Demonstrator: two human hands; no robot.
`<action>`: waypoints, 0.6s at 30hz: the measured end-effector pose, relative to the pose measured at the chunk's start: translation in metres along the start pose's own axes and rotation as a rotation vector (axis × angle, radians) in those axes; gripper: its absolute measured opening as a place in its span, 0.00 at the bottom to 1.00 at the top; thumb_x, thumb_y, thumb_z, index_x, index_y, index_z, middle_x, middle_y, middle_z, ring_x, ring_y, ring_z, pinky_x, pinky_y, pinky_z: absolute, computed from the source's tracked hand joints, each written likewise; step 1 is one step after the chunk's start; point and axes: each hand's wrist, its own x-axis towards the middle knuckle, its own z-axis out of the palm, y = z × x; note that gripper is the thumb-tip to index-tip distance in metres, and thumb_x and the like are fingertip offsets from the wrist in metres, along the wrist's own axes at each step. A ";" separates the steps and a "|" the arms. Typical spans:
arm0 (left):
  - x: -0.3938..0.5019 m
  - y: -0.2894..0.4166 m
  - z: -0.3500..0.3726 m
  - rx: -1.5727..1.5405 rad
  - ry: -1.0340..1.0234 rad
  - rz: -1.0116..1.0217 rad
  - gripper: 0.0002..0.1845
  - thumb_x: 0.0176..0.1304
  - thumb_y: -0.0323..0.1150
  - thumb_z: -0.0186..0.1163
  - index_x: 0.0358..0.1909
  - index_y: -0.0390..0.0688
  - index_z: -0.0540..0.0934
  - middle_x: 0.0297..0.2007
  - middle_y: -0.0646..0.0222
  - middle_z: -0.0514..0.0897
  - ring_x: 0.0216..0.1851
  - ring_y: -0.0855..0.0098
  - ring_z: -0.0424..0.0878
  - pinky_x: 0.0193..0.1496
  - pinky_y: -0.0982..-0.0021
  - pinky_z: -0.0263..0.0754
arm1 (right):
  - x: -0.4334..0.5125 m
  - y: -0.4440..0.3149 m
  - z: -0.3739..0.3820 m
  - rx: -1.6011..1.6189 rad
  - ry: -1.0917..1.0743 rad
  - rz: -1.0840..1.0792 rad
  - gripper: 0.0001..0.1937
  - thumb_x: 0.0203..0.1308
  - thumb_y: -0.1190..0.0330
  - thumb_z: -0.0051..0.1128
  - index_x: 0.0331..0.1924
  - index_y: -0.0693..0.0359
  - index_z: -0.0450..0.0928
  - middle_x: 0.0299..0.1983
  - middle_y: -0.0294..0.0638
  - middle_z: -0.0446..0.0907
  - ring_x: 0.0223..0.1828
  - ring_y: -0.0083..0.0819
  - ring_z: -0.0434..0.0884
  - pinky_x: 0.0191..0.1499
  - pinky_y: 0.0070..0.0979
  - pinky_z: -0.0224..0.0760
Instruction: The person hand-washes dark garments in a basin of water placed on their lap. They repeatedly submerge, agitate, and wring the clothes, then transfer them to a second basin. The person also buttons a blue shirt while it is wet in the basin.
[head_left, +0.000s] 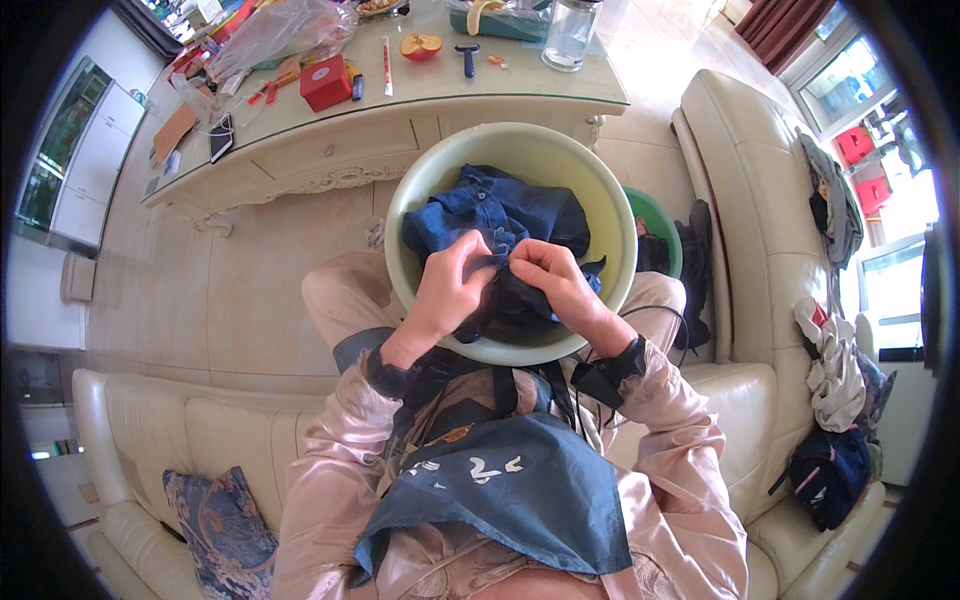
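A large pale green plastic basin (624, 247) rests at my lap between my knees. Dark blue denim clothing (544, 206) with buttons lies bunched inside it. Over the basin's near half, my left hand (454, 277) pinches a dark fold of the cloth between thumb and fingers. Close beside it, my right hand (551, 274) grips the same fold, thumb against fingertips. Darker cloth hangs below both hands towards the basin's near wall. Part of the fold is hidden by my fingers.
Beyond the basin stands a glass-topped table (420, 94) with a red box (326, 82), a halved apple (421, 47), a blue razor (468, 60) and a glass jar (571, 34). A green basin (675, 244) holding dark cloth stands at the right, near the cream sofa (750, 187).
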 end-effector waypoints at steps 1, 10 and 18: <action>0.001 -0.002 0.000 -0.030 0.017 -0.028 0.08 0.53 0.19 0.58 0.31 0.35 0.68 0.28 0.69 0.72 0.34 0.79 0.69 0.41 0.76 0.67 | -0.001 -0.002 -0.001 -0.165 -0.005 -0.050 0.06 0.62 0.71 0.53 0.33 0.66 0.74 0.26 0.32 0.74 0.29 0.17 0.70 0.33 0.19 0.66; -0.004 0.002 -0.002 -0.182 -0.044 -0.023 0.05 0.57 0.25 0.59 0.34 0.34 0.75 0.26 0.69 0.77 0.31 0.79 0.73 0.37 0.76 0.69 | -0.001 -0.015 -0.006 -0.296 0.089 -0.012 0.08 0.61 0.69 0.55 0.33 0.66 0.75 0.22 0.36 0.73 0.26 0.19 0.69 0.30 0.21 0.65; -0.008 0.006 0.001 -0.178 -0.127 -0.062 0.09 0.57 0.30 0.61 0.34 0.34 0.76 0.25 0.68 0.76 0.28 0.80 0.71 0.34 0.75 0.68 | -0.005 -0.029 -0.006 -0.529 -0.011 -0.239 0.05 0.56 0.74 0.57 0.34 0.66 0.74 0.24 0.42 0.73 0.25 0.31 0.76 0.31 0.26 0.70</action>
